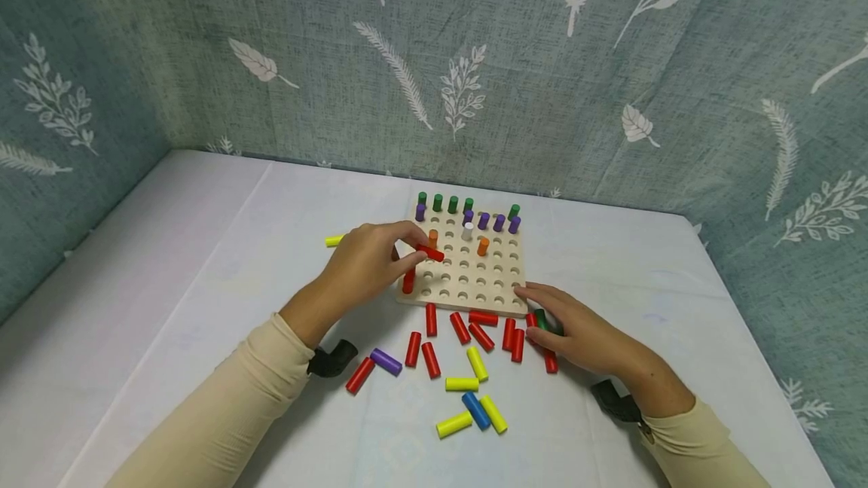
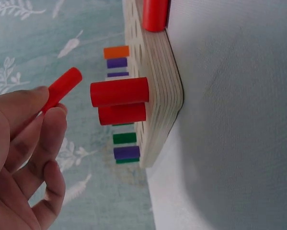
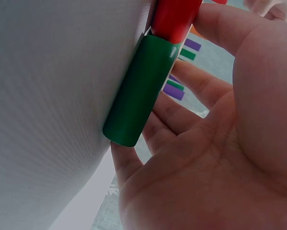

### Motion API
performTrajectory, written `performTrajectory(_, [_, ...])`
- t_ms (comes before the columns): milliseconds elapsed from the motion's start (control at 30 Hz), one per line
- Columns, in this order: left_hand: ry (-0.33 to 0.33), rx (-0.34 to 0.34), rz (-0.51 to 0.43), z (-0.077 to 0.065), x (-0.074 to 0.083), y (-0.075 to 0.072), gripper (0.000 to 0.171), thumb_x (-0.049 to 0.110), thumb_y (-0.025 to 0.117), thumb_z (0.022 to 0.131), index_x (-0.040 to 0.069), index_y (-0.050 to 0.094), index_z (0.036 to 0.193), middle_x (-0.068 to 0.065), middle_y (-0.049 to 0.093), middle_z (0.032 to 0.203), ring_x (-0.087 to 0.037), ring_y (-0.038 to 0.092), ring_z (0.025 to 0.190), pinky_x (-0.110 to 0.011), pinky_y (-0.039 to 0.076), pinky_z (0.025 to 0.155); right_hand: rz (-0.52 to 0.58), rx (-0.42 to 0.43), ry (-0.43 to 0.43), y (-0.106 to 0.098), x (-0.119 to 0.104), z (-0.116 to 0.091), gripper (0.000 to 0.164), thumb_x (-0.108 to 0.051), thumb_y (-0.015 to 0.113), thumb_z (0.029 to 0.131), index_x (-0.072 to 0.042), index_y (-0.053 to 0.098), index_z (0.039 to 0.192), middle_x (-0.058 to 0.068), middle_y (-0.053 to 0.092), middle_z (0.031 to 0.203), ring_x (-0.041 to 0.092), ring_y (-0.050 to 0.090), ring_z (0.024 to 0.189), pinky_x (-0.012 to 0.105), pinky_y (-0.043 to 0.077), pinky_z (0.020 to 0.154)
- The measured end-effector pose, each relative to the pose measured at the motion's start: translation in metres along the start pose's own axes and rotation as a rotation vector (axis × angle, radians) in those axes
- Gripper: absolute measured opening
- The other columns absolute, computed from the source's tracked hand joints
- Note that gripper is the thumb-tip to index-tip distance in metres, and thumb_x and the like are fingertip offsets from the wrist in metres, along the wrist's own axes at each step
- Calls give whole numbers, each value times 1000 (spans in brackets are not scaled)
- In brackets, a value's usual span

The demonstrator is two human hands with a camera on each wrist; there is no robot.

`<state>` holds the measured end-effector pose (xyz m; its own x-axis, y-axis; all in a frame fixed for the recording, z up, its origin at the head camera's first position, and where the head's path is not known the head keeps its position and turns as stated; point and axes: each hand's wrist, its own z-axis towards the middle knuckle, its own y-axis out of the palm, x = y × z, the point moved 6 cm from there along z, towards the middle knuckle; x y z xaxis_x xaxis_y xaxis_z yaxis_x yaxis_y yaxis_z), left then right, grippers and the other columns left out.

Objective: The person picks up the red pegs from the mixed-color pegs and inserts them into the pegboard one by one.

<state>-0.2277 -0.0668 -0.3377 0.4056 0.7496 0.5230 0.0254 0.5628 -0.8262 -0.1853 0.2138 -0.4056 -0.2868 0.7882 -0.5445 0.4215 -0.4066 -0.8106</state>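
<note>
My left hand (image 1: 366,258) pinches a red peg (image 1: 431,253) between thumb and fingertips, tilted above the left side of a wooden pegboard (image 1: 435,285). Beneath that hand, red pegs (image 2: 119,92) stand at the board's left edge. My right hand (image 1: 576,328) is at the board's front right corner, its index fingertip over the corner and its fingers loosely extended. Under it lie a green peg (image 3: 141,91) and a red peg (image 3: 177,19); the thumb is close to the red one, and whether it touches I cannot tell.
Green pegs (image 1: 453,205) and purple pegs (image 1: 484,221) stand along the board's back, with a white peg (image 1: 468,231) and orange pegs (image 1: 483,247) in front. Loose red pegs (image 1: 459,328), yellow pegs (image 1: 462,384), a purple peg (image 1: 386,361) and a blue peg (image 1: 476,410) lie on the white cloth.
</note>
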Motion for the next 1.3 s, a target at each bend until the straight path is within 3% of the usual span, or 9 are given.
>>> performTrajectory(233, [-13,-49,45,1,-2,4,23,24,77,89,19,77,111,4,77,102,-13,58,71,-30,44,69,6,-8,13,2,4,-1,63,-31,63,99,-28,36,155,12,33,161,40,30,148,63,30,113])
performTrajectory(567, [23,-66,42,2,-2,10,23,21,77,89,16,77,111,3,77,103,-13,59,73,-27,46,66,-7,1,5,0,3,1,64,-29,64,98,-27,37,155,13,33,161,40,30,148,63,31,113])
performTrajectory(900, [-2,-105,52,-1,-5,18,28,22,77,89,17,74,116,2,76,103,-12,55,68,-26,43,62,-12,2,4,0,2,2,64,-30,65,98,-28,37,155,12,33,161,40,31,147,64,31,113])
performTrajectory(1300, [25,-114,85,0,-7,22,23,18,77,89,15,77,112,2,76,106,-12,62,83,-27,47,69,-4,-9,23,1,3,2,64,-32,65,97,-29,36,155,12,33,161,40,30,147,63,31,113])
